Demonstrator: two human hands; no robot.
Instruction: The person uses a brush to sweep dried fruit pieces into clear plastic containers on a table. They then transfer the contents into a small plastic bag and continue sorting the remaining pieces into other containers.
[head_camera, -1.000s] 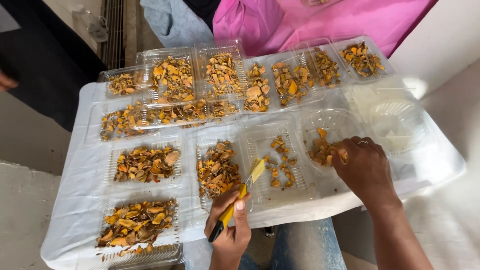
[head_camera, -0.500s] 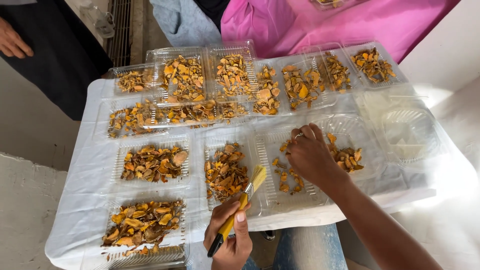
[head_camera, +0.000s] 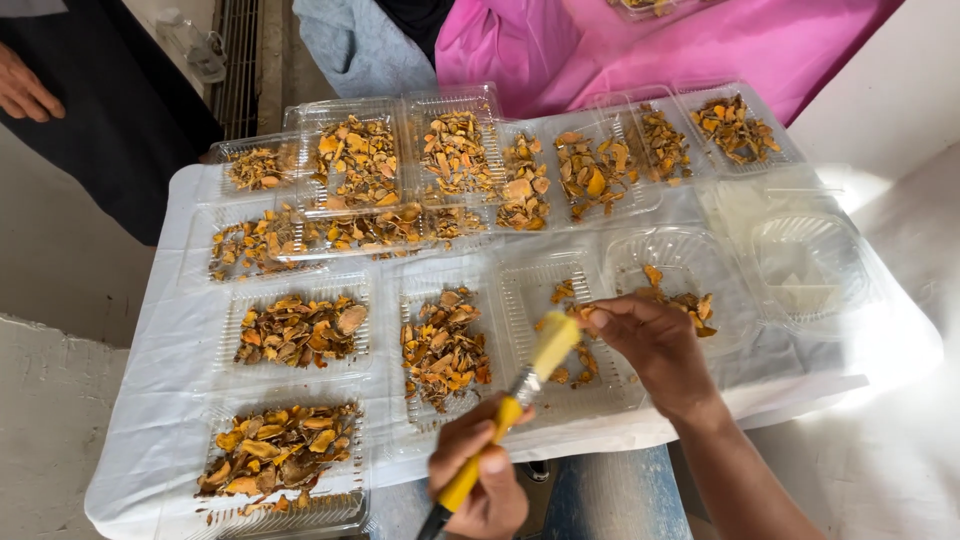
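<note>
Holding yellow brush (head_camera: 520, 395), clear trays (head_camera: 565, 335), white cloth (head_camera: 180, 340)

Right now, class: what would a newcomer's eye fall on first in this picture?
Clear plastic trays of orange-brown dried slices cover a white-clothed table. At the near edge, the left hand holds a yellow-handled brush, bristles meeting the right hand over a nearly empty tray. A bright pink cloth lies beyond.

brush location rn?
Head view, bottom centre: the yellow-handled brush is in the left hand, bristles meeting the right hand over a sparsely filled clear tray.
</note>
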